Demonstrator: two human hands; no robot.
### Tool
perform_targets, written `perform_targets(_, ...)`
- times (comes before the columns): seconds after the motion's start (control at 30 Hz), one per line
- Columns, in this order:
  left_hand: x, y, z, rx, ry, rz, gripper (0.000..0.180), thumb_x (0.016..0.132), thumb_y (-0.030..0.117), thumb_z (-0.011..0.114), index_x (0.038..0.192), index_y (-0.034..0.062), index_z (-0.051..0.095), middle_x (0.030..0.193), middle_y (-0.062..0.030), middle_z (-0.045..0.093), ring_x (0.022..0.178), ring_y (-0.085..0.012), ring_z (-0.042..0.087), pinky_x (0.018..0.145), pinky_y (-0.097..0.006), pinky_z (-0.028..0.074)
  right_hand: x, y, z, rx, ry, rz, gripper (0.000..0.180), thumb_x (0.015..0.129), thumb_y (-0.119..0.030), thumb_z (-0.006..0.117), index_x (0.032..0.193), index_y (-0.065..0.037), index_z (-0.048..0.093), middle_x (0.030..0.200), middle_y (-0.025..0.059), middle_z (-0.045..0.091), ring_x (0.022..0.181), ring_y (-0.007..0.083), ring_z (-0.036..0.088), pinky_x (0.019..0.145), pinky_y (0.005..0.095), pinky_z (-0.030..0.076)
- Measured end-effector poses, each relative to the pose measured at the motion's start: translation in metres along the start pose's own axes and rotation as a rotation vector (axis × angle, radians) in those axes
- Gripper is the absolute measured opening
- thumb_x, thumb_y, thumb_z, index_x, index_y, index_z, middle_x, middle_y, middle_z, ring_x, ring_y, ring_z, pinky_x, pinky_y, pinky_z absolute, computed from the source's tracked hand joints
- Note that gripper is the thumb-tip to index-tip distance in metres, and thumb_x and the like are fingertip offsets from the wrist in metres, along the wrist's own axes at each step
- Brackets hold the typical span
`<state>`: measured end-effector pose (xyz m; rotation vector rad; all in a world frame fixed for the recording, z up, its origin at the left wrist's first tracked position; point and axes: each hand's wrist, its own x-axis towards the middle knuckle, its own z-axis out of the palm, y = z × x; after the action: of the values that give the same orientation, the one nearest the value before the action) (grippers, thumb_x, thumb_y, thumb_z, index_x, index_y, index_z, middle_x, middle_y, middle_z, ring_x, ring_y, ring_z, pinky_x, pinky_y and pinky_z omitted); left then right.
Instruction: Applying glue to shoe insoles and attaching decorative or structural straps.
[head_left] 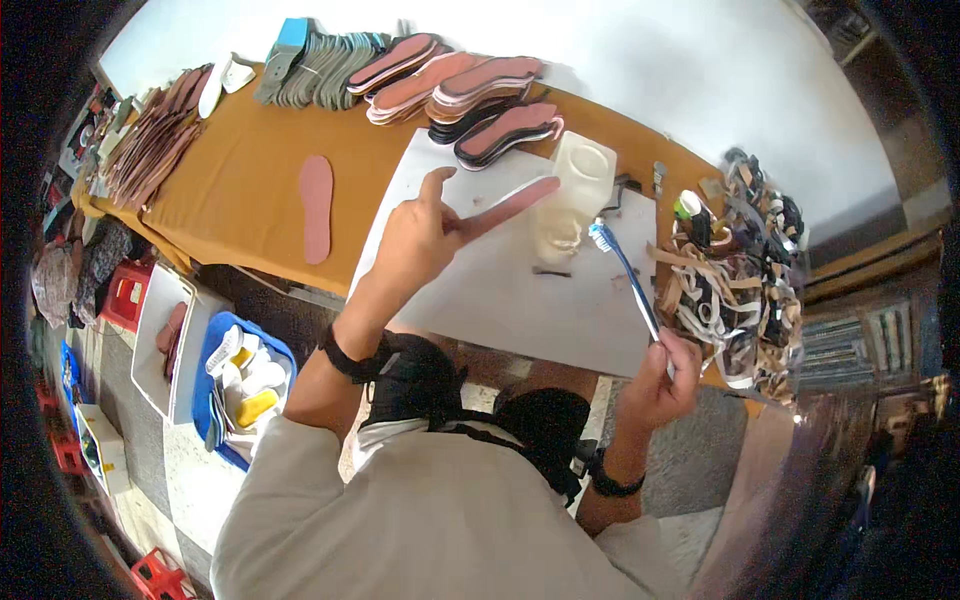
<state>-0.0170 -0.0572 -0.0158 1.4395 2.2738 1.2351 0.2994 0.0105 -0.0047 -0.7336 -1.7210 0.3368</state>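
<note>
Over white sheet — pink insole, long axis slanting forward-right.

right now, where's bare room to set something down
Free: brown cloth between the lone pink insole and the leaning insole pile; near part of the white sheet, below the held insole. Crowded: far edge, with insole stacks; right end, under tangled straps.

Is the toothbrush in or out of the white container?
Out: the right hand holds the toothbrush, its bristles in plain view by the container's right side.
</note>
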Motion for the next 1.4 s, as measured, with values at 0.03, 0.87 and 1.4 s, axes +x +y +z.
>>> perform_targets(0.03,0.003,-0.008,0.008,0.063,-0.004,0.061,0.072,0.077,0.005,0.075,0.139,0.0007,0.039,0.081,-0.0197,0.073,0.077,-0.0375,0.072,0.071,-0.044,0.056,-0.002,0.003,-0.003,-0.009,0.010,-0.011,0.015,0.092,-0.001,0.061,0.102,0.007,0.068,0.095,0.0149,0.066,0.086,0.0217,0.062,0.079,0.0328,0.050)
perform_targets(0.87,-0.009,-0.030,-0.014,-0.369,0.190,-0.152,0.085,0.073,-0.002,0.079,0.146,-0.0050,0.036,0.091,-0.0184,0.075,0.083,-0.0214,0.073,0.076,-0.032,0.058,-0.003,-0.017,0.013,0.058,-0.030,0.144,0.013,0.086,0.001,0.064,0.096,0.003,0.072,0.092,0.0137,0.068,0.084,0.0245,0.063,0.079,0.0353,0.051)
perform_targets(1.4,-0.047,0.042,-0.029,-0.461,0.276,-0.139,0.086,0.075,-0.005,0.077,0.148,-0.0013,0.033,0.086,-0.0151,0.075,0.083,-0.0198,0.074,0.077,-0.030,0.058,0.014,-0.077,0.055,0.201,-0.264,-0.132,0.019,0.083,0.006,0.071,0.100,-0.001,0.072,0.089,0.0122,0.071,0.076,0.0247,0.064,0.067,0.0337,0.051)
